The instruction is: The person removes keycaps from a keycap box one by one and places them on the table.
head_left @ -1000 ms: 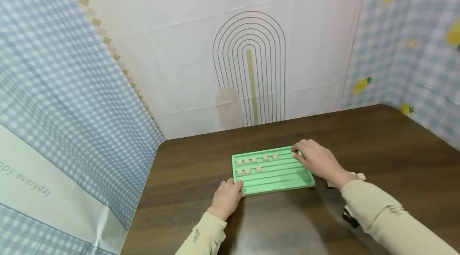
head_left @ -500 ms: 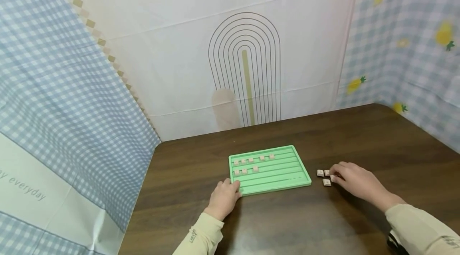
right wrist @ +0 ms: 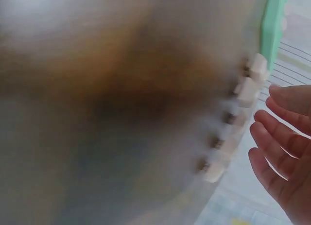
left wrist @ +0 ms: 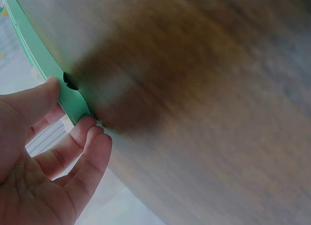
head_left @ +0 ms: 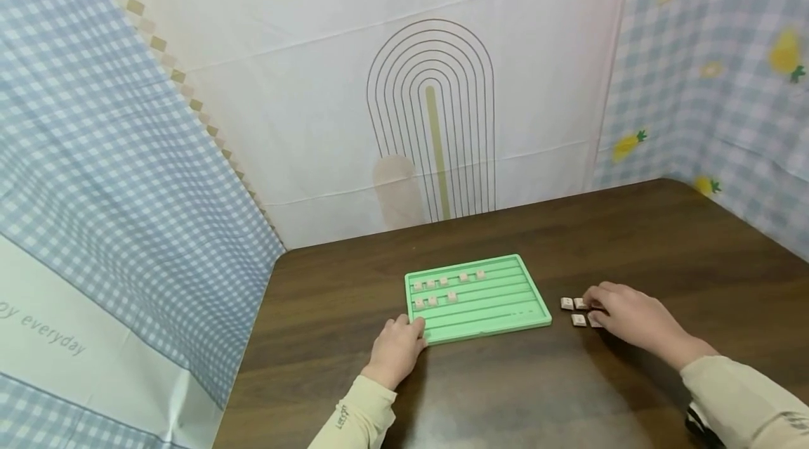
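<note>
A shallow green tray (head_left: 480, 322) with raised ribs lies on the table. Small pale keycaps (head_left: 463, 277) sit in its two far rows, towards the left. My left hand (head_left: 395, 350) holds the tray's near left corner; in the left wrist view the thumb of that hand (left wrist: 34, 132) lies against the front wall and the fingers reach round the corner. Right of the tray is a loose group of keycaps (head_left: 578, 320). Over their right side hovers my right hand (head_left: 632, 315), partly hiding some. In the right wrist view the fingers (right wrist: 272, 132) are loosely bent, apart from the keycaps (right wrist: 248, 91).
The dark wooden table (head_left: 493, 393) runs back to a white patterned cloth (head_left: 316, 119). Checked blue cloth hangs on the left (head_left: 126, 175) and right. Bare tabletop shows in front of the tray.
My right hand has gone from the tray's far right side to the loose keycaps on the right, and has hardly moved in the last half second. The left hand stays at the corner.
</note>
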Motion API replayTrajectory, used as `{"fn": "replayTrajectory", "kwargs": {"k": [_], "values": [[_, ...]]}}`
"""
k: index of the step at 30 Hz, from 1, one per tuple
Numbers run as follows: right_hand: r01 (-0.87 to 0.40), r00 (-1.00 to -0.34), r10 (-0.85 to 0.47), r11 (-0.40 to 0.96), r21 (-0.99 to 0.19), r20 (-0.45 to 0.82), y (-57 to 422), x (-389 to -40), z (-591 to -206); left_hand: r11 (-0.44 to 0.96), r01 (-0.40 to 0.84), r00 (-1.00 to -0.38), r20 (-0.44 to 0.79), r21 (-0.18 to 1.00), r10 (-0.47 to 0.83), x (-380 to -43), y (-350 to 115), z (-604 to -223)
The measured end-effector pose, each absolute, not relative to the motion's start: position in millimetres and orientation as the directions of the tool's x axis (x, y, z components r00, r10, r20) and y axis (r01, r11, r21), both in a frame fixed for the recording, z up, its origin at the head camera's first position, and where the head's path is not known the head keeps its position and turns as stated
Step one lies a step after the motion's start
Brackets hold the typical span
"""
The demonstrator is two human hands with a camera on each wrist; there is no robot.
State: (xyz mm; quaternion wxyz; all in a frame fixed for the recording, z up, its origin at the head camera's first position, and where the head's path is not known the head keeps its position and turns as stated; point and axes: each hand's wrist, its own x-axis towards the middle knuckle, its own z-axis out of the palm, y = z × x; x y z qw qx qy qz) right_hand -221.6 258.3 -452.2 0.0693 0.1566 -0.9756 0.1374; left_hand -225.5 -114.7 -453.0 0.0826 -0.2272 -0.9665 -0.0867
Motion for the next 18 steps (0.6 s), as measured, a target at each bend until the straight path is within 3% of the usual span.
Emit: {"fn": "replayTrajectory", "kwargs": {"k": [9,18], "values": [[-0.4,-0.912,-0.347,0.871,-0.286,0.22,209.5,-252.3,-437.2,0.886,0.45,-0.885,0.185,0.11,0.426,-226.6,-114.5,-452.1],[-0.449,-0.893,-0.404,0.825,-0.343,0.196,131.0,-288.4,-450.9,0.892,0.441,-0.89,0.175,0.1,0.42,-225.6,-113.7,-450.9]]}}
